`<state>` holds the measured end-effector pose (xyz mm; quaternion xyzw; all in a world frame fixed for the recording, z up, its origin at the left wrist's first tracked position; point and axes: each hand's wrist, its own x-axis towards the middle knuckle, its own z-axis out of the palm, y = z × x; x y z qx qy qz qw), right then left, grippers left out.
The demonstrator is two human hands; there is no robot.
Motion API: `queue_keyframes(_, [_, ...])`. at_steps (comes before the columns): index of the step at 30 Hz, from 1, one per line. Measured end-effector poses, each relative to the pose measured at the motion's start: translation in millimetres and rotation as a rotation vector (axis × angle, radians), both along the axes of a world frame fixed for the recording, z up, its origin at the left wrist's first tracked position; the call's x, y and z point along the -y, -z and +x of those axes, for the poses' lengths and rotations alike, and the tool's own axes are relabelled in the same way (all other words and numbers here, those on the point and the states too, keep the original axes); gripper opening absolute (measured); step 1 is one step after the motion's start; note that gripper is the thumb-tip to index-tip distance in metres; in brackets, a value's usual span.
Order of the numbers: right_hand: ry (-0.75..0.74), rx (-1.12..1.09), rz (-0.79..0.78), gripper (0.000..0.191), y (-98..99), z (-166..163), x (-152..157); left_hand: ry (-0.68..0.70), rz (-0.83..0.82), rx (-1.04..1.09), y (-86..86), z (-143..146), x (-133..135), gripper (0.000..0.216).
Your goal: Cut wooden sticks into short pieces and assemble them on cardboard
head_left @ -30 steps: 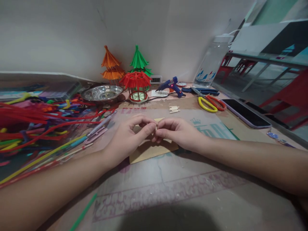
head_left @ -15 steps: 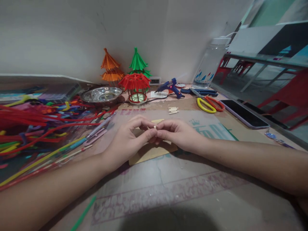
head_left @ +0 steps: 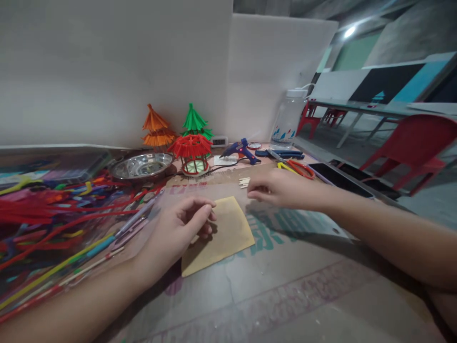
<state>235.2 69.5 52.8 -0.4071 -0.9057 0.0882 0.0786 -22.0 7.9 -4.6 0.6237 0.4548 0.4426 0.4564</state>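
My left hand [head_left: 180,227] hovers over the left part of a brown card [head_left: 228,233] that lies flat on the table. Its thumb and forefinger are pinched together and I cannot see what is between them. My right hand [head_left: 282,188] is stretched out farther back, with bent fingers pointing down right beside a small pile of short wooden sticks [head_left: 244,181]. Whatever sits under its fingertips is hidden.
Coloured straws [head_left: 46,209] cover the left side. At the back stand a metal dish [head_left: 141,166], orange [head_left: 155,126], green [head_left: 194,121] and red [head_left: 191,150] straw pagodas, a blue glue gun [head_left: 239,148], scissors [head_left: 296,167], a phone [head_left: 337,177] and a bottle [head_left: 287,121]. A red chair [head_left: 410,143] is at the right.
My hands, pinched together on a small stick over the card, have parted. The right hand has moved back toward the stick pile. The view has tilted upward.
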Motion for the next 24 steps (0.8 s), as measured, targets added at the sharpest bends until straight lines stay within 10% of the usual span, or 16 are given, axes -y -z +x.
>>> queue_keyframes(7, [0.636,0.234,0.080,0.012,-4.4,71,-60,-0.091,0.178,0.056,-14.4,-12,-8,0.020])
queue_keyframes(24, [0.625,-0.347,0.053,0.009,26.7,113,-94,-0.082,0.222,0.212,-52.7,-16,0,0.017])
